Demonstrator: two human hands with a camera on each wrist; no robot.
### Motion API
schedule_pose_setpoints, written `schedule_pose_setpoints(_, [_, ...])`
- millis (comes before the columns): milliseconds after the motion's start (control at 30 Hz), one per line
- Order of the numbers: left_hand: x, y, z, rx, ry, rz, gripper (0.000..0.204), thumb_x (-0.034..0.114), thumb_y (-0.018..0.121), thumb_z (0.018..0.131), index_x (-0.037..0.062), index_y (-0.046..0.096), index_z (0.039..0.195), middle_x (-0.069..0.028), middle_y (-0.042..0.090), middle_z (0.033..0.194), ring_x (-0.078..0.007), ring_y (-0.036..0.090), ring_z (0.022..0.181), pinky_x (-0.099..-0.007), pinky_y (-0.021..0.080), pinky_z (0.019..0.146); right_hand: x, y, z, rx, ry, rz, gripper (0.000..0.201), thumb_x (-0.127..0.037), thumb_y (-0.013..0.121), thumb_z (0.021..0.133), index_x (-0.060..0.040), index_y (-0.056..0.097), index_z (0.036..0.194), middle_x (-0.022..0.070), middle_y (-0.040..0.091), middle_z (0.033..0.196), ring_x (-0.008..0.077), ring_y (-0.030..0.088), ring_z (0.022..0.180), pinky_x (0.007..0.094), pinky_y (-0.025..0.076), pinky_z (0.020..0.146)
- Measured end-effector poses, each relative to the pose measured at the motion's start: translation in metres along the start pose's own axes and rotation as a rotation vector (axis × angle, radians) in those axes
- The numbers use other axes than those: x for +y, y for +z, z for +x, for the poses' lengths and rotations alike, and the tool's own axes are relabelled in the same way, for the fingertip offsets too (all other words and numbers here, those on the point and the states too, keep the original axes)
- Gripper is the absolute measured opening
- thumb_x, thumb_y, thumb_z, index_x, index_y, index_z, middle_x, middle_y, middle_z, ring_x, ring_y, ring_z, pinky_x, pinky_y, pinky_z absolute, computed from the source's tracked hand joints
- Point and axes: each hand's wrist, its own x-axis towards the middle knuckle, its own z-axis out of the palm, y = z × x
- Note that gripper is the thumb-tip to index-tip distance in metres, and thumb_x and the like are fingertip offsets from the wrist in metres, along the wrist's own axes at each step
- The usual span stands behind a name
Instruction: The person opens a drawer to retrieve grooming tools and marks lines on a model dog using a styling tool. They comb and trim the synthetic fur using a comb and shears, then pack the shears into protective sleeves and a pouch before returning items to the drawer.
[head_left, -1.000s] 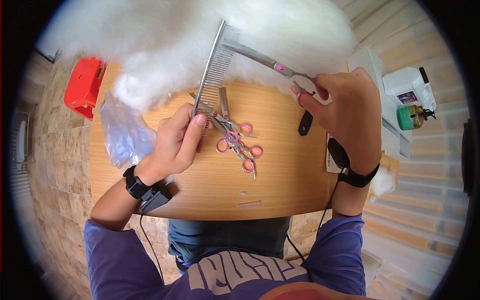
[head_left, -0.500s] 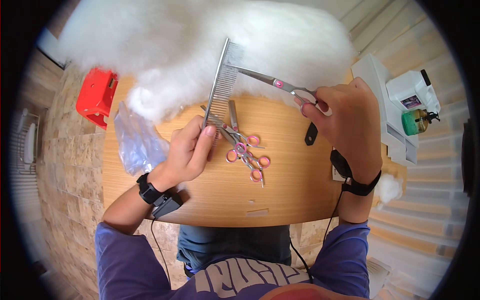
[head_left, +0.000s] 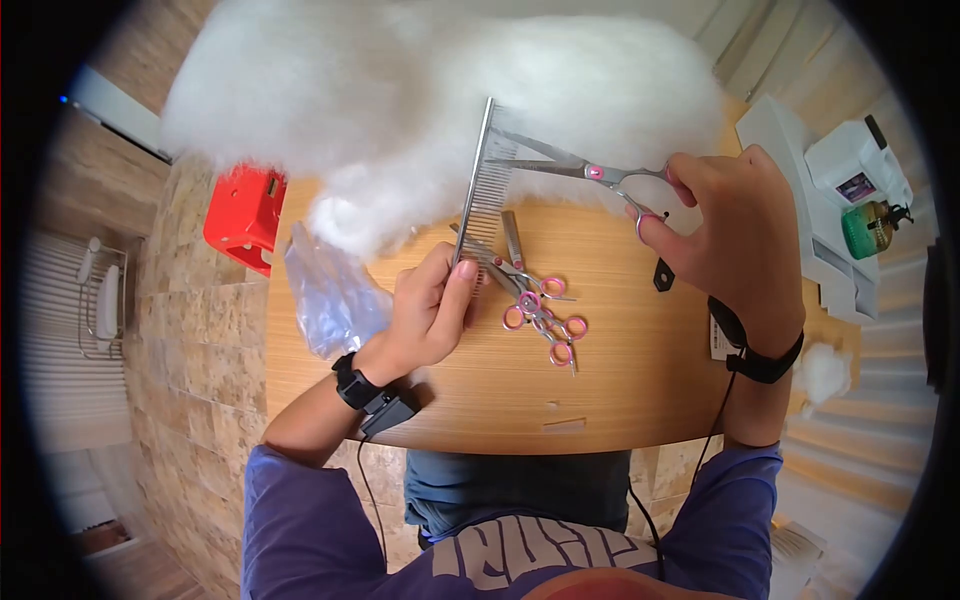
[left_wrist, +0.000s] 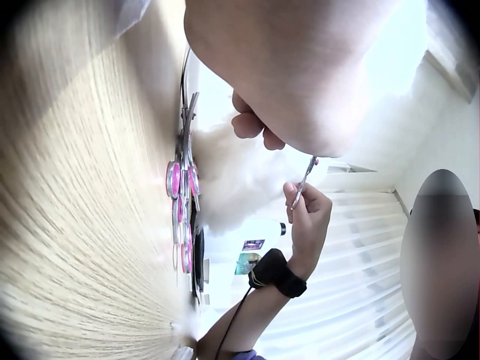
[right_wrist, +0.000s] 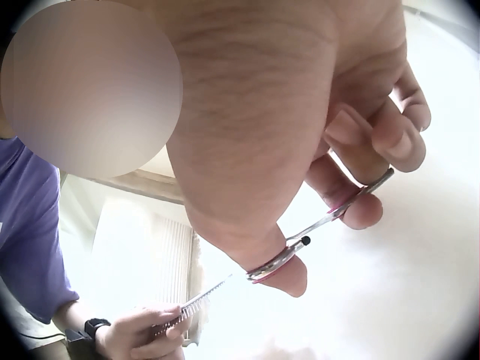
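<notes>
My left hand (head_left: 430,315) grips the end of a metal comb (head_left: 478,185), thumb on top, the comb pointing up and away before a mass of white fluffy fur (head_left: 600,85). With thumb and finger through the pink-lined rings, my right hand (head_left: 745,230) holds a pair of scissors (head_left: 597,173). Their blades stand apart, tips overlapping the comb's teeth and the fur's near edge in the head view. In the right wrist view the thumb (right_wrist: 289,281) sits in one ring. More pink-ringed scissors (head_left: 530,302) lie in a pile on the wooden table (head_left: 480,400), just right of my left hand.
A clear plastic bag (head_left: 335,300) lies left of my left forearm. Past the table's left edge stands a red stool (head_left: 245,215). At the right are a white jug (head_left: 858,170), a green spray bottle (head_left: 868,228) and a tuft of white fluff (head_left: 823,372). A black strip (head_left: 663,275) lies near my right hand.
The scissors' blades have opened from nearly together. The head view has swung, so everything sits further right in it. My left hand keeps its grip on the comb against the fur.
</notes>
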Motion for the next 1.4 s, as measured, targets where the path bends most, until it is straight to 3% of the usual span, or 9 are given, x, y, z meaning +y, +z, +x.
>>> schedule_pose_setpoints(200, [-0.005,-0.001,-0.002,-0.02,-0.012,-0.006,0.026,0.016,0.039,0.112,0.0016,0.05,0.093,-0.0024,0.052,0.064,-0.0062,0.048,0.047,-0.0217,0.034,0.044,0.005,0.008,-0.002,0.001,0.043,-0.056,0.029,-0.031,0.084,0.071,-0.0057,0.073,0.081,0.0113,0.065,0.065,0.0316,0.054,0.064,0.0407,0.045,0.067])
schedule_pose_setpoints(267, [-0.006,-0.002,-0.002,0.022,-0.017,-0.034,0.023,0.015,0.048,0.11,0.0012,0.058,0.095,-0.0005,0.057,0.058,-0.0059,0.053,0.048,-0.0234,0.039,0.044,0.007,0.012,-0.002,0.021,0.034,-0.057,0.028,-0.031,0.084,0.072,-0.006,0.073,0.08,0.0116,0.065,0.064,0.0316,0.054,0.065,0.041,0.045,0.066])
schedule_pose_setpoints(767, [-0.008,0.0,-0.001,0.031,-0.037,-0.037,0.023,0.014,0.046,0.11,0.0014,0.058,0.094,-0.0003,0.055,0.057,-0.0061,0.052,0.047,-0.0242,0.038,0.045,0.002,0.013,-0.004,0.037,0.014,-0.051,0.025,-0.027,0.083,0.075,-0.0052,0.072,0.073,0.0122,0.064,0.065,0.0326,0.057,0.069,0.042,0.047,0.068])
schedule_pose_setpoints(1033, [-0.007,-0.001,0.0,-0.016,0.007,-0.004,0.026,0.019,0.038,0.113,0.0019,0.051,0.097,-0.0022,0.053,0.063,-0.0057,0.046,0.047,-0.0215,0.033,0.044,0.005,0.011,0.0,0.101,-0.085,0.093,0.032,-0.024,0.083,0.068,-0.005,0.061,0.08,0.0066,0.062,0.071,0.0298,0.05,0.064,0.0371,0.04,0.07])
schedule_pose_setpoints(1167, [-0.009,-0.001,0.0,-0.011,0.008,-0.006,0.026,0.019,0.038,0.113,0.0019,0.051,0.097,-0.002,0.053,0.064,-0.0056,0.046,0.047,-0.0214,0.034,0.044,0.009,0.019,0.0,0.162,-0.102,0.068,0.032,-0.026,0.083,0.068,-0.0051,0.062,0.081,0.0066,0.062,0.072,0.0304,0.049,0.065,0.0379,0.041,0.069])
schedule_pose_setpoints(1233, [-0.01,0.0,-0.001,0.015,-0.015,-0.028,0.025,0.017,0.043,0.111,0.0015,0.055,0.095,-0.0009,0.054,0.06,-0.0057,0.049,0.047,-0.0227,0.036,0.045,0.009,0.023,0.0,0.167,-0.052,-0.001,0.033,-0.031,0.084,0.067,-0.0061,0.07,0.085,0.0115,0.063,0.065,0.0338,0.058,0.067,0.0426,0.045,0.069])
schedule_pose_setpoints(1400, [-0.01,-0.001,-0.001,0.031,-0.033,-0.042,0.024,0.014,0.047,0.11,0.001,0.058,0.093,0.0001,0.055,0.057,-0.0058,0.053,0.048,-0.0242,0.038,0.045,0.001,0.02,-0.001,0.092,-0.004,-0.055,0.031,-0.034,0.083,0.071,-0.0066,0.072,0.08,0.0113,0.063,0.063,0.0327,0.056,0.065,0.041,0.046,0.068])
